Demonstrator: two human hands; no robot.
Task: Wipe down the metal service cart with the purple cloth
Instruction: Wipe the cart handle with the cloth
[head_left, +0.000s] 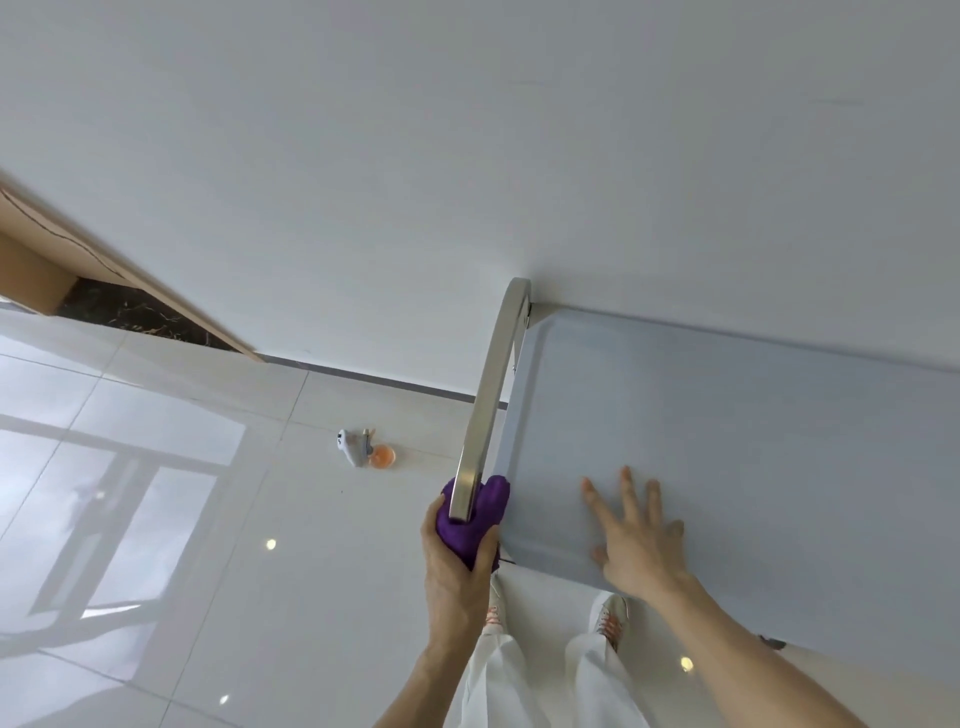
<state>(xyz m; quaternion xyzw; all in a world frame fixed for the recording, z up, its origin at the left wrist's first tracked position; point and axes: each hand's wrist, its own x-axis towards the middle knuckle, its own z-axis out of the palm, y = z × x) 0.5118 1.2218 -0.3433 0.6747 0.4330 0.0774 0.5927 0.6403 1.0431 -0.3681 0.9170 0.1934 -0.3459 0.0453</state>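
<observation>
Head view: my left hand (457, 566) grips the bunched purple cloth (475, 512) round the curved steel handle (491, 395) of the grey metal service cart (727, 447), right hand (636, 540) flat, fingers spread on its top; risk: pushing hard could roll the cart.

This looks like a room inside a house or a hotel. Left of the left hand (457, 566) lies a shiny white tiled floor (156, 467). A plain white wall (467, 156) stands beyond the hands, and far off to the left is a light brown wooden door frame (130, 275).
</observation>
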